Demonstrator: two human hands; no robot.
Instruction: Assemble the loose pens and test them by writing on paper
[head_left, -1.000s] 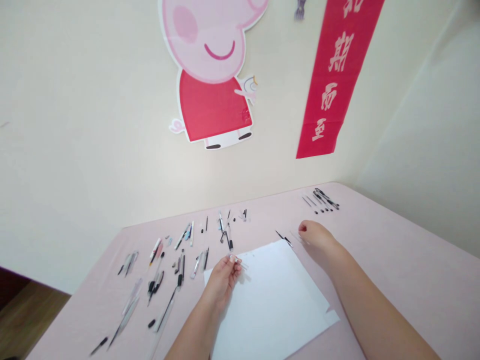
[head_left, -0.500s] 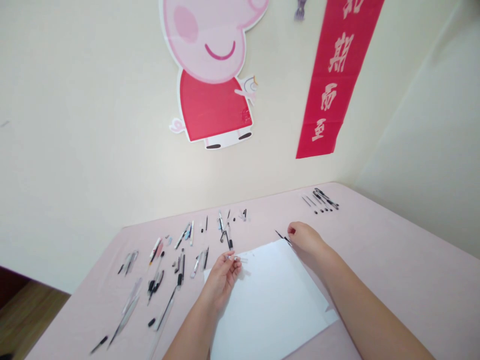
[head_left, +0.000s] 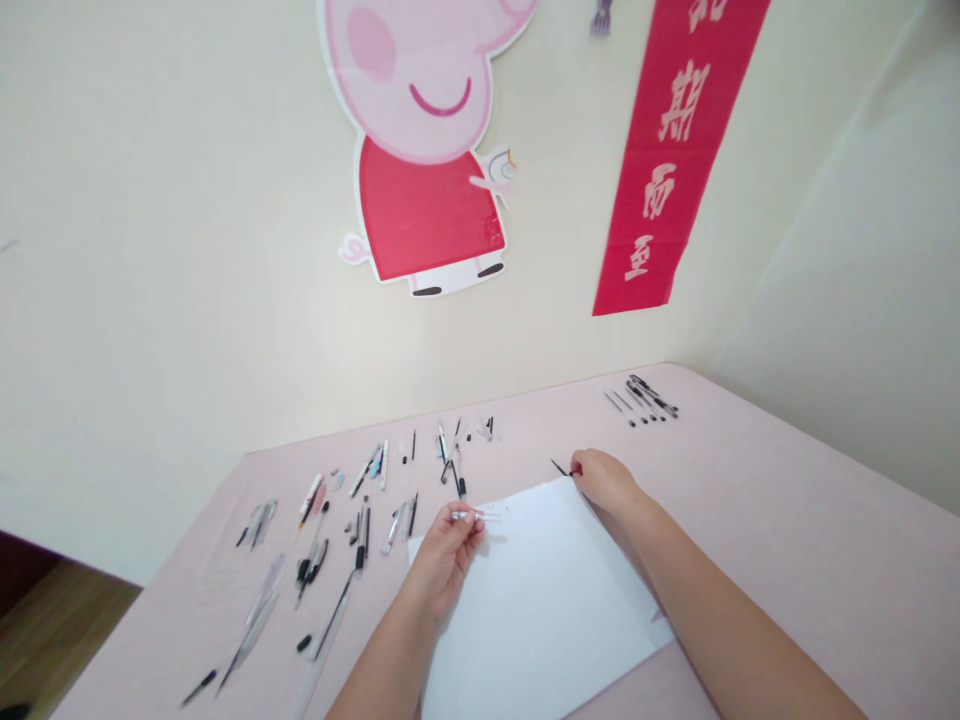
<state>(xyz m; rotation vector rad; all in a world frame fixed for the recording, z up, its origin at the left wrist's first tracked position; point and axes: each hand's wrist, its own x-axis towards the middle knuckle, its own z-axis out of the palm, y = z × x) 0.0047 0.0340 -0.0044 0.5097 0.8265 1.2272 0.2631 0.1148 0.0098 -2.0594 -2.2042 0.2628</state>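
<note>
Left hand [head_left: 448, 555] pinches a clear pen part [head_left: 491, 517] over the white paper [head_left: 540, 610], right hand [head_left: 606, 482] at a thin black pen part [head_left: 558, 467] just beyond!

Red banner [head_left: 672, 175] on the wall [head_left: 555, 260], pale Chinese characters [head_left: 659, 191], 期 [head_left: 683, 102] legible, topmost cut off

The left hand [head_left: 448, 552] and right hand [head_left: 609, 482] are bare. The smooth-surfaced left forearm [head_left: 391, 645] and right forearm [head_left: 701, 590] are bare too, both tapering toward the hands; finer skin details are indistinct.
</note>
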